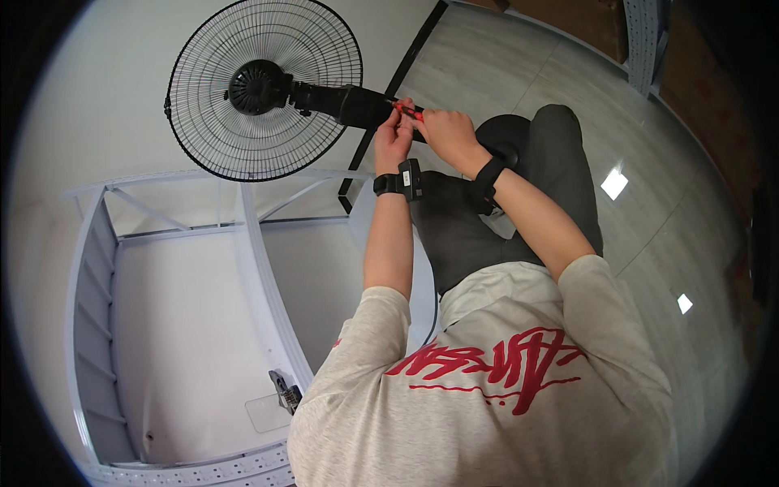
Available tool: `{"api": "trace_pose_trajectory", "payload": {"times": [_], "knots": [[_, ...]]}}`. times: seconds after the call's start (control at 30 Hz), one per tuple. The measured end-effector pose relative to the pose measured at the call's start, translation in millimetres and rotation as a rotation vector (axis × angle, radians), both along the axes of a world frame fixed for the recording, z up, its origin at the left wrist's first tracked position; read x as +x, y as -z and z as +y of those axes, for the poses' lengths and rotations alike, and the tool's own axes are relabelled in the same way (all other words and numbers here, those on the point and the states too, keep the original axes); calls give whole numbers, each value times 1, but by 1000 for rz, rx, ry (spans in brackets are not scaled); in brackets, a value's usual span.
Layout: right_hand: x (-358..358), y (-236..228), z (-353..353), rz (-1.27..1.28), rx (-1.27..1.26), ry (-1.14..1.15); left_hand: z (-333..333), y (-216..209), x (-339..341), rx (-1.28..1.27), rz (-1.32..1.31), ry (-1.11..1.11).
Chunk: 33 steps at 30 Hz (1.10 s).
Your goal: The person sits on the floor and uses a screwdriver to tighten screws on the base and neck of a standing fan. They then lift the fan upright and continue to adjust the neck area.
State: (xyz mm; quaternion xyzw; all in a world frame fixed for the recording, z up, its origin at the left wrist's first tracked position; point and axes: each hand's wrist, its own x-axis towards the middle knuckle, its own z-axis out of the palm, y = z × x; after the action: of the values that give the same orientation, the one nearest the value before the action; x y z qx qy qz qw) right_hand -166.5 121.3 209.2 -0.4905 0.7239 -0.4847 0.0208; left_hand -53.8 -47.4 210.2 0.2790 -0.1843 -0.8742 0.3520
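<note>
A black standing fan (pixel 261 88) with a round wire cage leans across the upper left, its black control housing (pixel 365 108) reaching toward my hands. My right hand (pixel 450 134) is closed around a slim red-and-black hand tool (pixel 408 111), whose exact kind I cannot make out. Close beside it, my left hand (pixel 393 142) has its fingers pinched together at the tool's other end, against the housing. Whatever lies between those fingertips is too small to tell. Behind my right wrist, the fan's round black base (pixel 501 134) shows between my legs.
To the left stands a pale metal shelf frame (pixel 91 284); a small dark metal object (pixel 284 393) lies on it. A second metal rack (pixel 641 49) with brown cardboard boxes (pixel 580 23) is at the upper right. Grey tiled floor (pixel 649 203) runs along my right side.
</note>
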Motion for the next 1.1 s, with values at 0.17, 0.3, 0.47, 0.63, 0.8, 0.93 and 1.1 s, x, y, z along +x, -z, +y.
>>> {"api": "trace_pose_trajectory", "payload": {"times": [0.17,0.3,0.47,0.63,0.8,0.93,1.1], "knots": [[-6,11,-8,-145,21,-20,12,-2,-6,-99,-68,94],[-10,14,-19,-354,37,-32,19,-5,-11,-212,-150,108],[-12,-6,-4,-273,81,-95,21,-3,-13,-95,-91,-28],[-3,-14,-11,-219,78,-43,18,-4,-12,-98,4,-21],[0,-19,-7,-337,105,-52,23,-1,-10,-96,28,-43],[3,-15,2,-226,-53,20,32,-4,-16,-54,15,-76],[4,-17,-7,-209,210,6,25,7,-16,-85,97,-75]]}}
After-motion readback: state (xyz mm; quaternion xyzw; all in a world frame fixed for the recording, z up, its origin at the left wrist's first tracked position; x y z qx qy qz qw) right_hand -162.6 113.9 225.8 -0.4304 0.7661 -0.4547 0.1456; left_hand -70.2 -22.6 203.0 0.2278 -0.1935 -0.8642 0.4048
